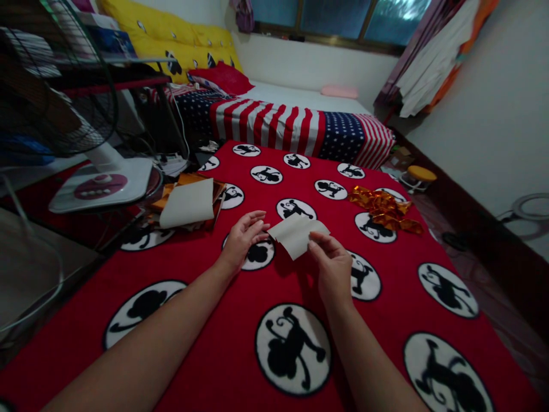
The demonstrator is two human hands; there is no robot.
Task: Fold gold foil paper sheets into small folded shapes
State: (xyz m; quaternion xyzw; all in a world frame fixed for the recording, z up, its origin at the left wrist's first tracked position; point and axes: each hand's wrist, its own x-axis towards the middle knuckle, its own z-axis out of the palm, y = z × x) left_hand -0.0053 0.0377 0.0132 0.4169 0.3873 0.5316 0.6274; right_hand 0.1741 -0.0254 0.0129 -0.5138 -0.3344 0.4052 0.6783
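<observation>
A pale sheet of paper (294,240), creased across its middle, is pinched at its right side by my right hand (332,264). My left hand (243,237) is beside the paper's left edge with its fingers stretched out, and I cannot tell if the fingertips touch it. Both hands are over a red cloth (231,337) printed with black monkey figures in white circles. To the left lies a stack of orange and pale sheets (189,203). Several shiny orange folded foil pieces (381,209) lie in a heap at the right.
A white-based fan (103,180) stands at the left beside a small table. Behind the red cloth is a bed (295,94) with a stars-and-stripes cover. A yellow-topped stool (422,174) is near the right wall.
</observation>
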